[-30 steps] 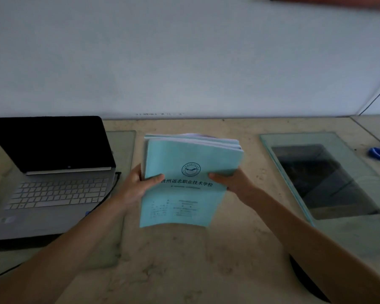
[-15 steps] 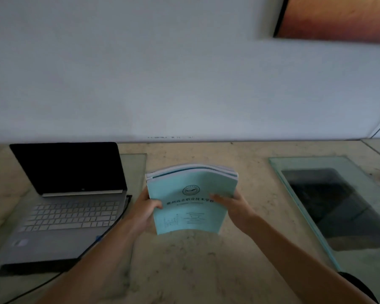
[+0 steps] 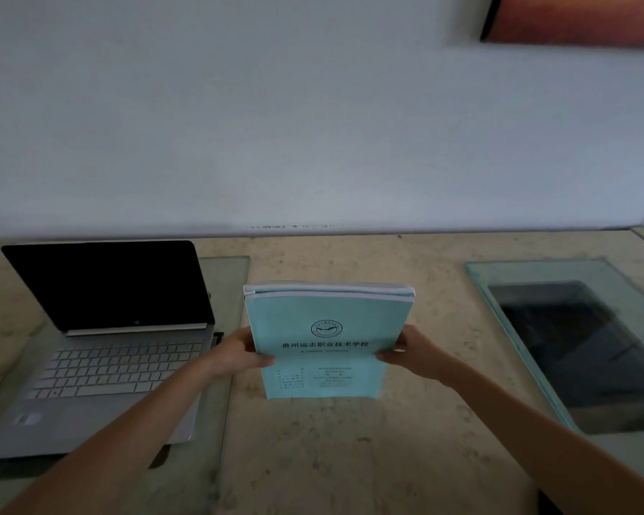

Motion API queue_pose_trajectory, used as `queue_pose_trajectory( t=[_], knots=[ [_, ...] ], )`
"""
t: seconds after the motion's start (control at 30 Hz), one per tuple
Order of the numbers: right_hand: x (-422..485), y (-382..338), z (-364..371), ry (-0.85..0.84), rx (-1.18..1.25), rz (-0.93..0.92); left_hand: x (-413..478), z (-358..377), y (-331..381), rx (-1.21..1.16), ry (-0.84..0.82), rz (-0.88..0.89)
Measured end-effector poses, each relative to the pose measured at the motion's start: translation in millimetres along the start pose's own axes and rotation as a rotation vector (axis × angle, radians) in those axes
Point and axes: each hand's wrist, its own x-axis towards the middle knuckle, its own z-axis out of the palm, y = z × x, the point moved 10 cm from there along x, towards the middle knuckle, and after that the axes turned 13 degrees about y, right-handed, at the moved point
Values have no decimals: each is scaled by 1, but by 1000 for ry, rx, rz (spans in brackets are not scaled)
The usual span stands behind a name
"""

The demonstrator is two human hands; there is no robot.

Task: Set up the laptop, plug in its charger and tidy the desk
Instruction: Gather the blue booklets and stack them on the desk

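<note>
Squaring the booklets (image 3: 328,340) upright on the desk (image 3: 350,459), my left hand (image 3: 235,353) and right hand (image 3: 411,353) pinched their side edges; the laptop (image 3: 108,347) sat open, dark, charger connection unclear.

Desk (image 3: 350,459): backed by the wall (image 3: 313,124) along its far edge. Stack of booklets (image 3: 324,340): held upright at mid-desk, gripped on its left edge by the left hand (image 3: 238,353) and on its right edge by the right hand (image 3: 411,353); whether its lower edge touches the desk cannot be told. Laptop (image 3: 108,358): placed left of the left hand, lid open, seated on a glass pane (image 3: 227,276) that extends behind and beside it. Second glass pane (image 3: 573,340): laid on the desk well to the right of the right hand. Framed picture (image 3: 580,20): hung on the wall, above and beyond the right hand.
</note>
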Motion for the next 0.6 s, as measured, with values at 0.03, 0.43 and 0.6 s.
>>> queue_pose_trajectory(
  t=[0.03,0.43,0.6],
  knots=[
    [5,2,-2,24,-1,-2,6,-3,0,-18,11,12],
    [116,32,10,171,313,333,118,-10,-24,-408,231,-277],
    [191,46,28,231,461,523,182,-28,-32,-490,409,-404]
  ],
)
